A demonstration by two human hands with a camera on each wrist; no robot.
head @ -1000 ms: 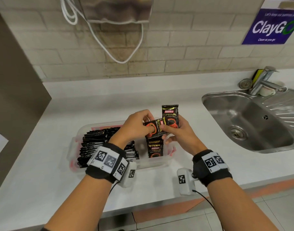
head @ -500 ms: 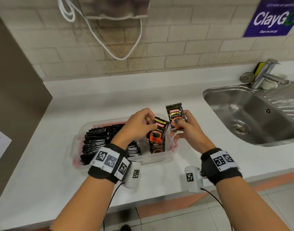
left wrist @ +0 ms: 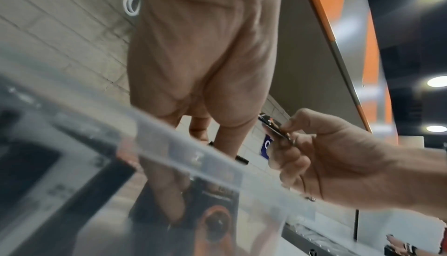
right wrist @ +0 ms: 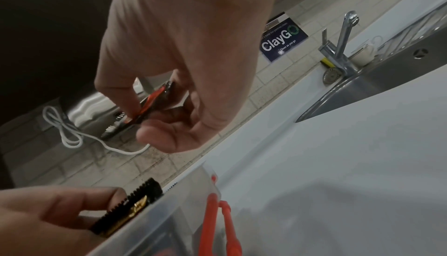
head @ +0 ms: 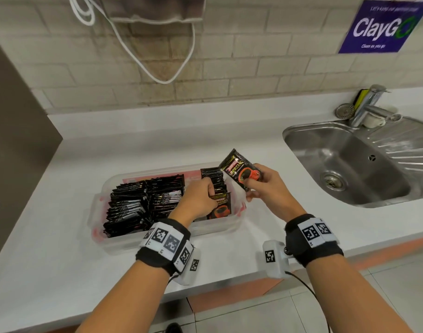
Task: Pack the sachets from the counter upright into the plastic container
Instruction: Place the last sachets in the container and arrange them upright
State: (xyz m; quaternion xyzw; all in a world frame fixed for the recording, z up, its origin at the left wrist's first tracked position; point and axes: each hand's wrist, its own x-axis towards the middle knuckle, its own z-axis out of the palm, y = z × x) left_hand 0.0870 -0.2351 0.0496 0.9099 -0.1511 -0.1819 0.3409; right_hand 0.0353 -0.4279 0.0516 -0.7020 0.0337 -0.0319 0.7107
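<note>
Leftmost in the head view, the clear plastic container (head: 98,212) sat on the white counter (head: 49,260), at center-left of the frame, its left and middle parts filled with rows of black sachets (head: 133,203) standing on edge, their print too small to read. Toward the container's right end the left hand (head: 201,198) reached in from above, fingers curled around a small upright bunch of sachets (head: 213,175) whose serrated black tops stood above the knuckles; just in front of that hand another sachet (head: 221,207) stood against the near wall, showing gold lettering that read roughly "SUPREMO" over a red cup picture. In the right wrist view the same left hand (right wrist: 48,214) showed at the lower left, pinching a black sachet edge with a gold band beside the container's orange clasp (right wrist: 212,214). Just right of center in the head view, the right hand (head: 265,188) held a single sachet (head: 241,170) above the container's right rim, tilted left, thumb pressed on its face; it was black with "SUPREMO" in gold and a red cup. Farther right lay a steel sink (head: 349,164) with a tap (head: 366,109), and at the upper right a blue sign (head: 383,27) read "ClayGo" and "Clean as you go".
</note>
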